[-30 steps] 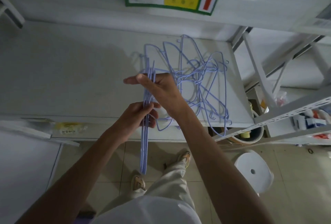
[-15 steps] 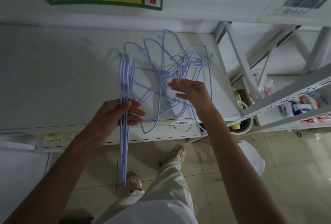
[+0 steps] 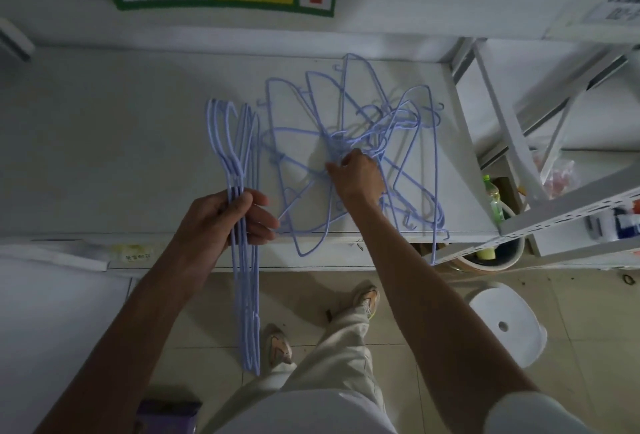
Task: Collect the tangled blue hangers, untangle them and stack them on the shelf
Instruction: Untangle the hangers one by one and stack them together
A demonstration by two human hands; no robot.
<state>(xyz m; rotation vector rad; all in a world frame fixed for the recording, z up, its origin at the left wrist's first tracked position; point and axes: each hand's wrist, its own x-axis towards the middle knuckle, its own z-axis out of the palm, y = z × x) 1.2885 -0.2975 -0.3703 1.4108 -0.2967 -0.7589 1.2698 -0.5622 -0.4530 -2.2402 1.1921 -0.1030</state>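
Two groups of blue hangers share the scene, and the shelf point(image 3: 104, 142) under them is the largest thing in it: a pale, flat board running from the wall to its front edge just ahead of the person's feet. It serves as the workbench, which is likely why the mess lies spread on it rather than held in the air.

The tangled pile point(image 3: 349, 156) sprawls over the right half of that board, its wires crossing at a knot near the middle, with a few loops hanging past the front edge. Laid flat like this, each hanger's outline can be traced before it is pulled.

The sorted bunch point(image 3: 242, 243) comes next in size. It stands nearly upright just left of the pile, hooks up over the board, long bottoms dropping below the edge toward the floor. Keeping it vertical and apart from the pile probably stops the freed hangers from catching again.

The left hand point(image 3: 228, 218) is wrapped closed around the middle of that bunch, fingers curled over the wires, holding them aligned.

The right hand point(image 3: 356, 173) reaches into the knot at the centre of the pile, fingertips pinched together among the wires. It seems to be seizing one, though which one I cannot tell; the strands overlap too closely there.

By my reading, the untangling is partly done, and nothing is stacked yet.
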